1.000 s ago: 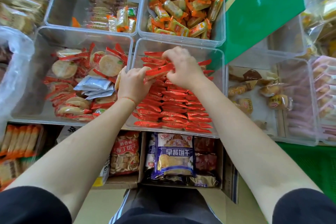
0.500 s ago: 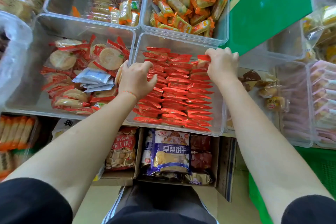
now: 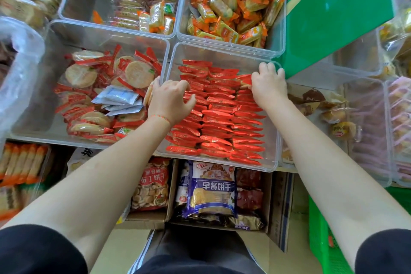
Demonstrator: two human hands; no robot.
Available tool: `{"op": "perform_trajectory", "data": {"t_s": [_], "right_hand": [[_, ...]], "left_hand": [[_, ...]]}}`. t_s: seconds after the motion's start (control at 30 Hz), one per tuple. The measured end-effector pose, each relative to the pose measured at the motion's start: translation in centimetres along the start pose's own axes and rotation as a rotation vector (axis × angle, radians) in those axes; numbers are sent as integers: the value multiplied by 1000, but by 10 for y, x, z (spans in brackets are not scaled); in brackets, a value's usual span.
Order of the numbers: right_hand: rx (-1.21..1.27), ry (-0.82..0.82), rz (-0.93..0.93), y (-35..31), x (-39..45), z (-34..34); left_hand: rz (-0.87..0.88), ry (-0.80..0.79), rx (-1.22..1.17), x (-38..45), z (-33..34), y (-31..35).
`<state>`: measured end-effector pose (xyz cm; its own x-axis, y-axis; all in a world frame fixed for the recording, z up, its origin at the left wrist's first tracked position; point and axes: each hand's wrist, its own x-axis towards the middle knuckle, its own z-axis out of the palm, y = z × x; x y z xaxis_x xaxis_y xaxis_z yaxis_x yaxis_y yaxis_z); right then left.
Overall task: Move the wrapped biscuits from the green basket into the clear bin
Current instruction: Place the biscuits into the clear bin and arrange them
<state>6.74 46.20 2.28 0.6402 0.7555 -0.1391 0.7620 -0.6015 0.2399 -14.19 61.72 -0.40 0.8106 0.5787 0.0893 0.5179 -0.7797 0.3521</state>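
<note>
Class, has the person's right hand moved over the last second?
Yes. The right hand went from the clear bin's middle to its far right corner.
</note>
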Motion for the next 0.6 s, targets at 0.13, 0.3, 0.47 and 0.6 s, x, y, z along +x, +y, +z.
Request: {"op": "perform_trajectory", "data": {"t_s": [0.13,0.3,0.47,0.6], "right_hand": [[180,64,37,-2,3,-3],[255,19,-91,-26,9,6],[305,-31,106,-1,11,22],[280,-50,-29,-23,6,15]], "left_hand": [[2,1,10,0,-1,2],[9,3,25,-1,-1,2],[5,4,30,-1,0,2],[-3,2,25,0,1,1]]}}
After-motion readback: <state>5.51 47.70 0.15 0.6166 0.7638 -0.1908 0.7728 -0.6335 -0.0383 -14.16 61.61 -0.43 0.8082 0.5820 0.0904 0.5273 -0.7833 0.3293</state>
